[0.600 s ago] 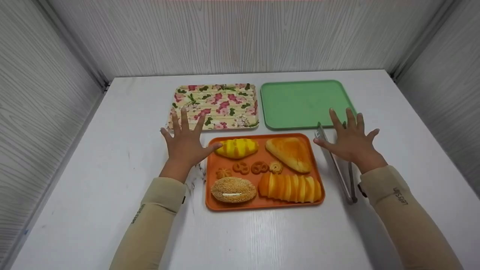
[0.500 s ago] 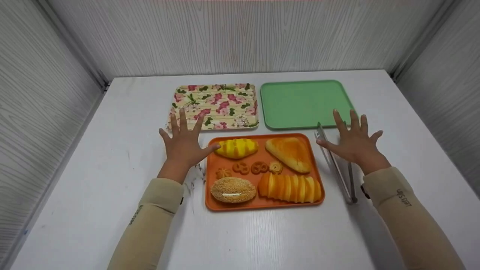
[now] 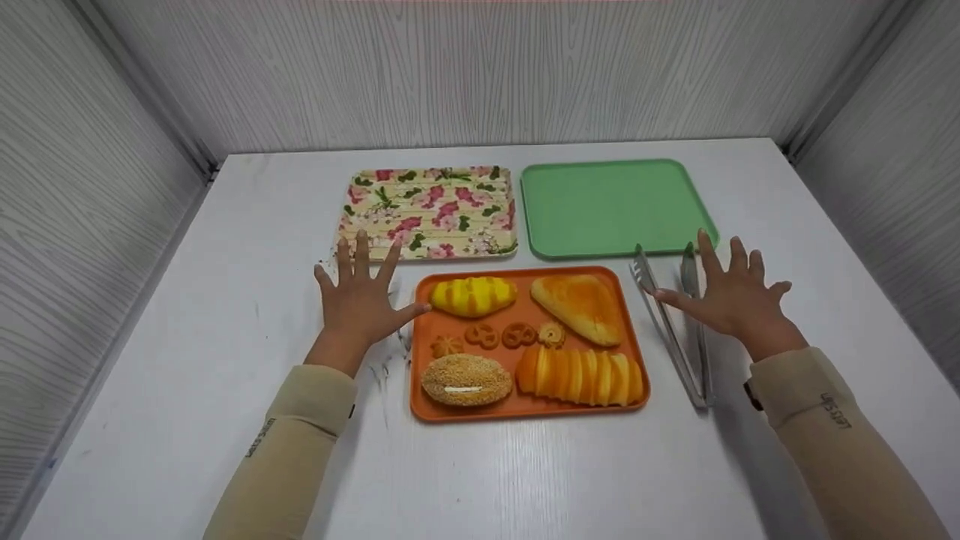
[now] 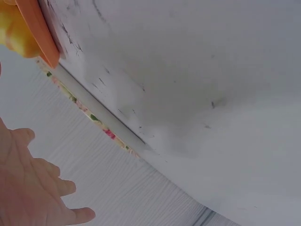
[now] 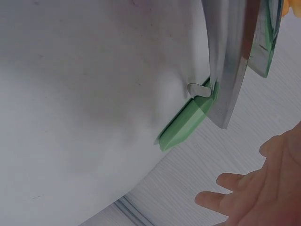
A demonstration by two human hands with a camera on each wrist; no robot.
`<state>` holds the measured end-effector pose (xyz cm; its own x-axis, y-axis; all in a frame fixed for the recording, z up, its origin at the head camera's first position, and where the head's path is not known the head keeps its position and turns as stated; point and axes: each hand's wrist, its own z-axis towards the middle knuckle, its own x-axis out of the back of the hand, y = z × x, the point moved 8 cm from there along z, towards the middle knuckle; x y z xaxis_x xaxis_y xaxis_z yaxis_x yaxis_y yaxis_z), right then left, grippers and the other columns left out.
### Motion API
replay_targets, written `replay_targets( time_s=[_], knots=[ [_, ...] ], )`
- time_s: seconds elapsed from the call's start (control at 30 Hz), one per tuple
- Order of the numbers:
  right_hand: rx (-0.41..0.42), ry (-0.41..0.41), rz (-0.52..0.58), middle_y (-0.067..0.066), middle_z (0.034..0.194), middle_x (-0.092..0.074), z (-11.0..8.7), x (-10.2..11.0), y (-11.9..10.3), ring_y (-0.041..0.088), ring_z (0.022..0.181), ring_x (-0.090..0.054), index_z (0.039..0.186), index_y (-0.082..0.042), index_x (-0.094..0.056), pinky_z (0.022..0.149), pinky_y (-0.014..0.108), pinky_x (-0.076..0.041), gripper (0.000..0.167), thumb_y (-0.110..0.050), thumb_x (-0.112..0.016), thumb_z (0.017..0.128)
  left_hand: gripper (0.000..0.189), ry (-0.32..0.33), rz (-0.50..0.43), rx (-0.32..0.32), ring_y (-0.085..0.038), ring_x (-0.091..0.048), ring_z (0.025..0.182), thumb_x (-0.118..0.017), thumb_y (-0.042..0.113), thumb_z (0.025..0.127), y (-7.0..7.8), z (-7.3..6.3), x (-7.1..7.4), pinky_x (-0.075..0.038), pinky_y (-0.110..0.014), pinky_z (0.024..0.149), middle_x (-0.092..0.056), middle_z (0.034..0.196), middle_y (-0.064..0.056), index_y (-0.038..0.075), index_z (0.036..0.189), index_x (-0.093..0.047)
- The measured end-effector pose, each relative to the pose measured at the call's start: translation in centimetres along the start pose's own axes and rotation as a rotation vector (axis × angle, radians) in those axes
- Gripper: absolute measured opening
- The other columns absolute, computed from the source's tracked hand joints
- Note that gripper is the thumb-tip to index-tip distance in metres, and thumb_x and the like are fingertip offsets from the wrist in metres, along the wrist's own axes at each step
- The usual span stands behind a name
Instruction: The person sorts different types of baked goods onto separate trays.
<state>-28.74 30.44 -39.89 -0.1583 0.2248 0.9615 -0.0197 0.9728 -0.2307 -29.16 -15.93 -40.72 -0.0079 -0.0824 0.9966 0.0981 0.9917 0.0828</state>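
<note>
My left hand is held with fingers spread at the left side of the orange tray, its thumb tip overlapping the tray's rim. My right hand also has its fingers spread and overlaps the metal tongs, which lie spread beside the tray's right side. Both hands are bare and hold nothing. On the orange tray sit a yellow striped bread, a triangular bread, a seeded bun, a sliced loaf and several small cookies in the middle.
A floral tray lies behind at the left, next to a green tray on the right. The white table meets a grey wood-grain wall at the back, with side panels left and right.
My right hand has shifted right and slightly nearer, uncovering more of the tongs. My left hand has drawn slightly left and nearer. The trays and breads stay where they were.
</note>
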Motion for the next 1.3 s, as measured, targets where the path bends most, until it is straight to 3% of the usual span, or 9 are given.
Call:
replay_targets(
  time_s=[0.4, 0.67, 1.0, 1.3],
  knots=[
    [-0.035, -0.043, 0.015, 0.042, 0.146, -0.003, -0.9, -0.9, 0.8, 0.064, 0.125, -0.015, 0.150, -0.014, 0.020, 0.083, 0.082, -0.018, 0.120, -0.083, -0.043, 0.075, 0.101, -0.022, 0.022, -0.034, -0.045, 0.009, 0.140, -0.048, 0.079, 0.077, -0.1, -0.7, -0.6, 0.002, -0.072, 0.102, 0.008, 0.156, -0.021, 0.025, 0.155, -0.012],
    [-0.030, -0.083, 0.131, 0.045, 0.143, -0.006, -1.7, -2.1, 1.0, 0.067, 0.122, -0.018, 0.147, -0.009, 0.024, 0.089, 0.076, -0.027, 0.126, -0.080, -0.051, 0.075, 0.102, -0.044, 0.050, -0.060, -0.043, 0.009, 0.140, -0.050, 0.077, 0.077, -0.1, -1.0, -1.2, 0.000, -0.071, 0.104, 0.009, 0.157, -0.019, 0.024, 0.155, -0.013],
    [-0.022, -0.094, 0.253, 0.049, 0.139, -0.009, -1.9, -3.2, 0.9, 0.064, 0.122, -0.023, 0.146, -0.005, 0.025, 0.095, 0.072, -0.027, 0.126, -0.073, -0.056, 0.078, 0.098, -0.119, 0.060, -0.085, -0.042, 0.003, 0.141, -0.051, 0.075, 0.080, -0.1, -1.6, -2.4, 0.001, -0.067, 0.106, 0.001, 0.158, -0.018, 0.024, 0.155, -0.013],
    [0.012, -0.077, 0.313, 0.047, 0.137, -0.022, -2.3, -3.5, 0.5, 0.060, 0.124, -0.026, 0.146, 0.001, 0.022, 0.098, 0.069, -0.026, 0.122, -0.065, -0.059, 0.082, 0.092, -0.171, 0.047, -0.142, -0.037, 0.002, 0.143, -0.050, 0.068, 0.085, 0.4, -2.0, -2.8, -0.001, -0.061, 0.110, 0.000, 0.158, -0.018, 0.021, 0.155, -0.013]
  ],
)
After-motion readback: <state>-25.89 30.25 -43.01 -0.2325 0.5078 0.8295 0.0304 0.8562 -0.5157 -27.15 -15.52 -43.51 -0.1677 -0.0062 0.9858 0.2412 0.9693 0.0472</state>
